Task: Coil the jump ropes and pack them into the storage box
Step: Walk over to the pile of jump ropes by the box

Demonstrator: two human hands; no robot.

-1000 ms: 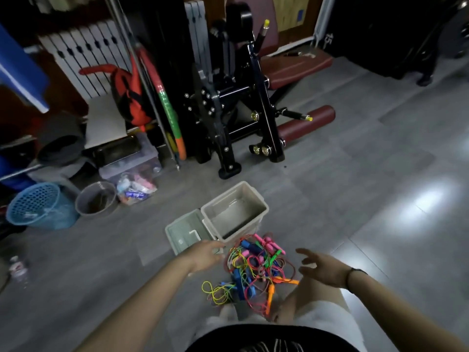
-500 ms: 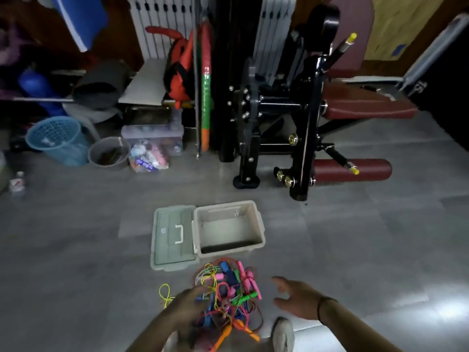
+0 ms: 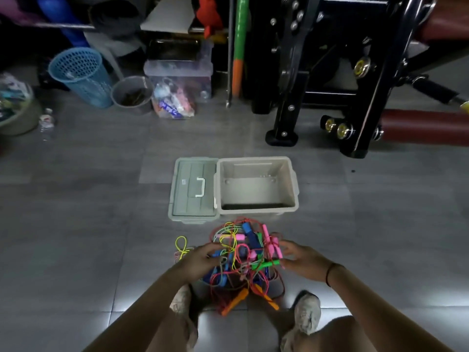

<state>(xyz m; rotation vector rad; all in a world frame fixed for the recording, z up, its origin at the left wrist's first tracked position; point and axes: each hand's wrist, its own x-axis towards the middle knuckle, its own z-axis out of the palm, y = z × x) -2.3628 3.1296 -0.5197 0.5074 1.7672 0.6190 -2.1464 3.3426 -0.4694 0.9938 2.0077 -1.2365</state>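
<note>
Low middle: the left hand [image 3: 200, 260] rests on the tangled jump ropes [image 3: 245, 255], its finger shape unclear. The right hand [image 3: 303, 262] spreads its fingers [image 3: 288, 250] beside them.

Left forearm [image 3: 157, 293] and right forearm [image 3: 368, 301] reach forward and converge. Left grip [image 3: 201, 261]: palm down, fingers bent downward; whether they close on anything cannot be told. Right grip [image 3: 303, 262], level with the left grip and apart from it: palm turned inward, fingers [image 3: 286, 250] spread, loosely bent, holding nothing. Dark band [image 3: 330, 273] circles the right wrist.
</note>
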